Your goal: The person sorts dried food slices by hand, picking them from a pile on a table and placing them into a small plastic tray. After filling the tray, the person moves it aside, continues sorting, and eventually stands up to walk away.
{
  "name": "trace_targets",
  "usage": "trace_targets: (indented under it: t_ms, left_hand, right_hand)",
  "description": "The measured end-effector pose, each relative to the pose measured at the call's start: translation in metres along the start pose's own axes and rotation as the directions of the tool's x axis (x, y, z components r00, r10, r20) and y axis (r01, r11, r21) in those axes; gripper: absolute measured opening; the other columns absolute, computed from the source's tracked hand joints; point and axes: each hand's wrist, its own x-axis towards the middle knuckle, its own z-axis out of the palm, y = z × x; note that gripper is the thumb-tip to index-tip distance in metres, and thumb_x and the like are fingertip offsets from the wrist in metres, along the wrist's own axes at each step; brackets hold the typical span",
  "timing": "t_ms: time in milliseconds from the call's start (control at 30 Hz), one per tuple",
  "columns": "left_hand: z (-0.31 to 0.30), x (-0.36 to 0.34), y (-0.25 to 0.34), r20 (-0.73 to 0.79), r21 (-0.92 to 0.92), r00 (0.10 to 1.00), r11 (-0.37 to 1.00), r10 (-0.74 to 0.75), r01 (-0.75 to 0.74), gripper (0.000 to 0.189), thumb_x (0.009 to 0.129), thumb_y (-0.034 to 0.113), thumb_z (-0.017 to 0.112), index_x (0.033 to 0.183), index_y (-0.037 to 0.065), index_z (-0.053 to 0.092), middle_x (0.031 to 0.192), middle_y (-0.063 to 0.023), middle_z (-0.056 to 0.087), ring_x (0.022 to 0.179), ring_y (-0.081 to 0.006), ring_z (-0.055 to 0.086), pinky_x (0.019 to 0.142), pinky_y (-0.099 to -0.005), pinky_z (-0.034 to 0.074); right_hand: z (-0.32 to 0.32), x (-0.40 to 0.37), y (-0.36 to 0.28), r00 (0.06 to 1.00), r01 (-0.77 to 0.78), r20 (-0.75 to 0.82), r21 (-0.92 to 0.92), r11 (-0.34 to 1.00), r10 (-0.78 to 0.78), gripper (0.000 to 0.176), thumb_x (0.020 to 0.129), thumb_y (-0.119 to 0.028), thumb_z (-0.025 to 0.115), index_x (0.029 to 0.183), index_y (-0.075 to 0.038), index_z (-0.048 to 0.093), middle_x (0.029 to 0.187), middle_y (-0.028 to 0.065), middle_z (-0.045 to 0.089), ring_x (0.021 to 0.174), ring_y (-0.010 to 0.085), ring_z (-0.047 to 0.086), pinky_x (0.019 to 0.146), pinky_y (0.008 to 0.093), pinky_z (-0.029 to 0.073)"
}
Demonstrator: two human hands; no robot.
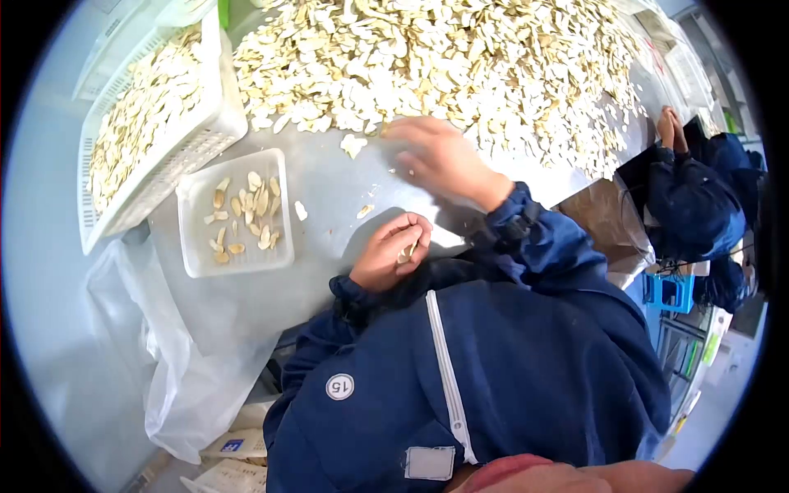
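Note:
My left hand [392,251] is curled in front of my jacket, its fingers closed around a few pale dried slices [406,254] that partly show. Farther forward, my right hand [448,160] is stretched over the metal table at the near edge of a big heap of pale dried slices [427,62]. Its fingers are apart and slightly blurred, close to a small clump of slices [353,146]. A shallow white tray [189,238] left of my hands has several browner slices [255,205] lying in it.
At the far left a white perforated basket [177,160] is full of slices. Clear plastic sheeting [177,361] hangs off the table's near left edge. To the right are a brown bag [604,222], a blue crate [670,292] and another person [699,193] in dark blue.

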Motion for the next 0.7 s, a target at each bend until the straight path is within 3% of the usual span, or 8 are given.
trace_targets:
  t_ms: [67,100,167,200,267,533,567,700]
  left_hand:
    - [0.003,0.008,0.000,-0.018,0.060,1.000,0.998,0.025,-0.024,0.014,0.109,0.012,0.047,0.110,0.003,0.058,0.090,-0.0027,0.056,0.065,-0.0073,0.048,0.046,-0.0210,0.033]
    - [-0.004,0.017,-0.006,0.114,0.350,0.972,0.907,0.207,-0.234,0.015,0.108,0.012,0.047,0.111,0.003,0.058,0.092,-0.0030,0.056,0.069,-0.0074,0.050,0.046,-0.0200,0.034]
    - [0.001,0.029,-0.001,0.044,0.003,0.998,0.999,0.048,-0.048,0.014,0.108,0.012,0.047,0.112,0.003,0.057,0.094,-0.0034,0.056,0.070,-0.0077,0.050,0.046,-0.0196,0.035]
    - [0.003,0.035,0.001,0.029,-0.175,0.999,0.984,-0.039,0.044,0.014,0.108,0.012,0.047,0.113,0.003,0.057,0.096,-0.0036,0.056,0.071,-0.0079,0.051,0.046,-0.0194,0.035]
    - [0.002,0.044,-0.001,0.047,-0.201,0.998,0.978,-0.047,0.055,0.014,0.109,0.013,0.048,0.114,0.003,0.056,0.098,-0.0040,0.056,0.072,-0.0079,0.051,0.047,-0.0190,0.036]
    - [0.003,0.048,0.001,0.070,-0.223,0.997,0.974,-0.034,0.049,0.016,0.110,0.018,0.050,0.115,0.003,0.056,0.101,-0.0051,0.057,0.076,-0.0088,0.052,0.047,-0.0188,0.038]
    - [0.002,0.048,0.001,0.067,-0.220,0.997,0.974,-0.034,0.048,0.017,0.110,0.018,0.050,0.116,0.003,0.056,0.101,-0.0054,0.057,0.076,-0.0092,0.053,0.047,-0.0191,0.038]
    - [0.001,0.047,-0.001,0.057,-0.252,0.998,0.967,-0.034,0.047,0.018,0.110,0.017,0.050,0.117,0.003,0.056,0.102,-0.0061,0.057,0.077,-0.0103,0.053,0.048,-0.0200,0.039]
  right_hand:
    - [-0.018,-0.033,0.034,0.963,-0.222,-0.166,-0.044,0.974,0.212,0.038,0.092,-0.019,0.072,0.129,-0.015,0.069,0.129,0.0171,0.067,0.117,0.0373,0.065,0.100,0.0455,0.054]
    - [-0.028,-0.050,0.053,0.977,-0.169,-0.175,-0.287,0.943,0.122,0.038,0.091,-0.018,0.072,0.128,-0.014,0.070,0.130,0.0174,0.067,0.120,0.0374,0.064,0.102,0.0457,0.053]
    - [-0.045,-0.076,0.064,0.967,-0.241,-0.177,-0.416,0.877,0.182,0.041,0.089,-0.017,0.073,0.130,-0.015,0.070,0.134,0.0173,0.066,0.127,0.0370,0.060,0.106,0.0456,0.050]
    - [-0.050,-0.084,0.065,0.962,-0.272,-0.097,-0.236,0.933,0.256,0.037,0.091,-0.017,0.074,0.127,-0.018,0.073,0.135,0.0161,0.066,0.127,0.0367,0.060,0.106,0.0454,0.050]
    - [-0.055,-0.098,0.062,0.992,-0.122,-0.015,-0.203,0.972,0.122,0.029,0.093,-0.018,0.073,0.122,-0.018,0.076,0.134,0.0149,0.067,0.123,0.0361,0.063,0.102,0.0443,0.053]
    - [-0.057,-0.037,0.074,0.848,-0.521,-0.222,-0.181,0.834,0.481,0.022,0.096,-0.026,0.071,0.115,-0.015,0.075,0.104,0.0112,0.075,0.094,0.0344,0.071,0.080,0.0435,0.057]
    - [-0.045,-0.032,0.087,0.905,-0.393,-0.294,-0.304,0.868,0.307,0.024,0.097,-0.031,0.070,0.116,-0.016,0.073,0.096,0.0093,0.074,0.090,0.0333,0.071,0.078,0.0443,0.056]
    - [-0.035,-0.021,0.088,0.943,-0.325,-0.176,-0.287,0.901,0.283,0.024,0.095,-0.026,0.072,0.116,-0.015,0.073,0.093,0.0090,0.074,0.087,0.0314,0.071,0.078,0.0429,0.056]
